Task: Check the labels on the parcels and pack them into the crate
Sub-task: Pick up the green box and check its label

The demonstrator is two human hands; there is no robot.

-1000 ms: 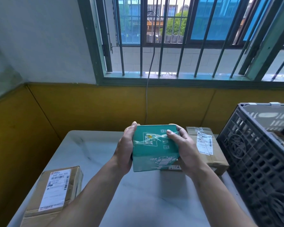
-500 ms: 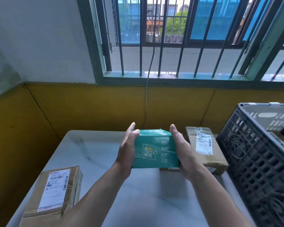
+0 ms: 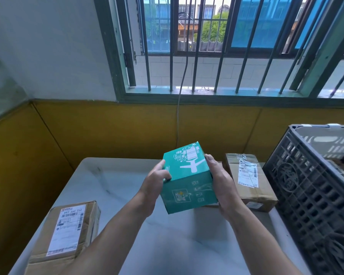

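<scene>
I hold a teal box with white printed graphics above the middle of the table, tilted with one corner pointing away. My left hand grips its left side and my right hand its right side. A brown cardboard parcel with a white shipping label lies behind my right hand, next to the dark plastic crate at the right. Another brown labelled parcel lies at the table's near left corner.
The white marble-patterned table stands against a yellow wall panel. A barred window runs above, with a cable hanging down the wall. The crate's inside shows something pale, mostly hidden.
The teal box has been turned in my hands: its face tipped away, then rotated so a different printed side faces up. Both hands stayed on it and shifted slightly right.
</scene>
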